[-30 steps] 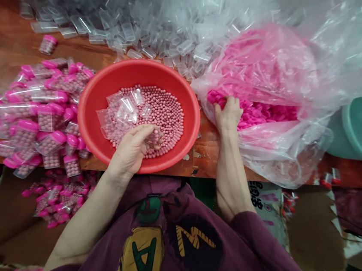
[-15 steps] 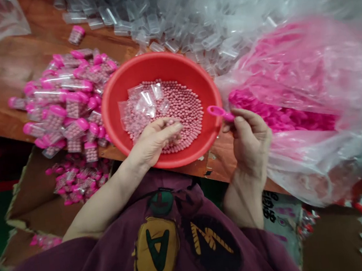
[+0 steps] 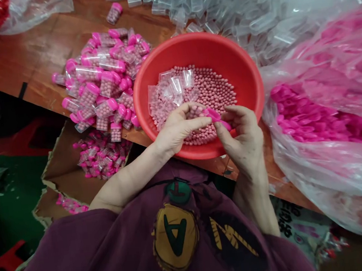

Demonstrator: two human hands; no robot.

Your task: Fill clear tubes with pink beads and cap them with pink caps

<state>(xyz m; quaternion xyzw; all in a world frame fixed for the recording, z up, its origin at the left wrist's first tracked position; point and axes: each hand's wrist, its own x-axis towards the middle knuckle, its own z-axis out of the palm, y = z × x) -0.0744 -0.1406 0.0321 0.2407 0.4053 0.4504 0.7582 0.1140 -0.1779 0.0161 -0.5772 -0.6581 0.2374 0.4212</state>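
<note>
Over the front of a red bowl [image 3: 248,72], my left hand [image 3: 177,129] holds a small clear container of pink beads [image 3: 197,110], partly covered by its fingers. My right hand [image 3: 242,133] pinches a bright pink cap [image 3: 213,115], which is at the container's open end; part of the cap sticks out by the thumb. Loose pink beads [image 3: 216,86] lie in the bowl, with several clear containers [image 3: 176,86] resting on them at the left.
Filled pink-capped containers [image 3: 97,81] are heaped left of the bowl, above a cardboard box [image 3: 64,165] with more. Clear empty containers [image 3: 195,0] lie behind. A plastic bag [image 3: 319,159] of pink caps [image 3: 311,117] stands at the right.
My right hand has brought the pink cap left, from the bowl's right rim to the container in my left hand. The view has shifted, so the bowl and heaps appear further right.
</note>
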